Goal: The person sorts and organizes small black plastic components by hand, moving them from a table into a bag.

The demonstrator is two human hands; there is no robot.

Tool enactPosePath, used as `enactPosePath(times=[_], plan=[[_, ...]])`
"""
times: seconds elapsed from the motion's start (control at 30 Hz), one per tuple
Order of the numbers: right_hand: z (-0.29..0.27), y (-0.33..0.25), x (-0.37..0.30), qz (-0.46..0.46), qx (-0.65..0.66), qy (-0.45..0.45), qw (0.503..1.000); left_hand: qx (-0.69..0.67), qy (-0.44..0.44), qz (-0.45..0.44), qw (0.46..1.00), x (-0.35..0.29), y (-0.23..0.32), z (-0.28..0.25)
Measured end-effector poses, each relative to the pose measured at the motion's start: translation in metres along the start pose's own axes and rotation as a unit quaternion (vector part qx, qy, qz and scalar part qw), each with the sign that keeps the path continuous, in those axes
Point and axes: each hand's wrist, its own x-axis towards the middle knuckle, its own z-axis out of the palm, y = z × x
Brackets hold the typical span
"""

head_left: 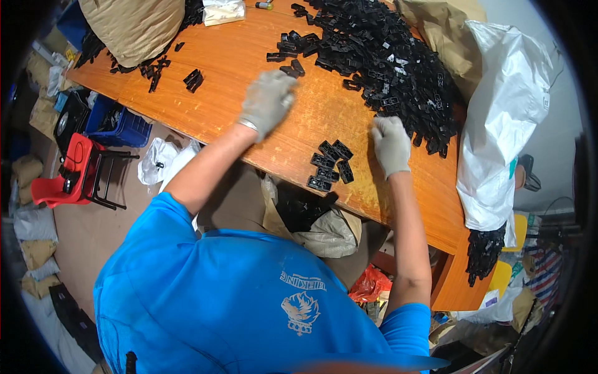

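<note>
My left hand [268, 100], in a grey work glove, hovers over the orange wooden table [218, 93]. Its fingers are curled and blurred, close to a few loose black plastic clips [288, 62]. My right hand [391, 144], also gloved, rests knuckles up at the near edge of a big heap of black plastic clips [380, 56]. Its fingers curl into the heap, and what they hold is hidden. A small group of black clips [329, 165] lies flat between my hands near the table's front edge.
A white sack [504, 124] lies at the table's right end, with black clips spilling below it [484, 252]. A tan sack [134, 28] sits far left beside scattered clips [193, 80]. Below the table stand an open bag [311, 218], a red chair [71, 171] and a blue crate [121, 128].
</note>
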Motion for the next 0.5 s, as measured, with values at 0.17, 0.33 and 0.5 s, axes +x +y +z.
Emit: enactPosePath(times=[0.17, 0.33, 0.5], plan=[[0.006, 0.011, 0.037, 0.005, -0.159, 0.000, 0.987, 0.092, -0.031, -0.078, 0.992, 0.010, -0.046, -0.005], [0.003, 0.006, 0.041, -0.008, -0.182, -0.049, 0.982, 0.033, -0.063, -0.063, 0.995, 0.006, -0.022, 0.006], [0.014, -0.025, 0.017, 0.024, -0.078, -0.059, 0.995, -0.042, -0.103, 0.056, 0.992, 0.001, 0.024, 0.036]])
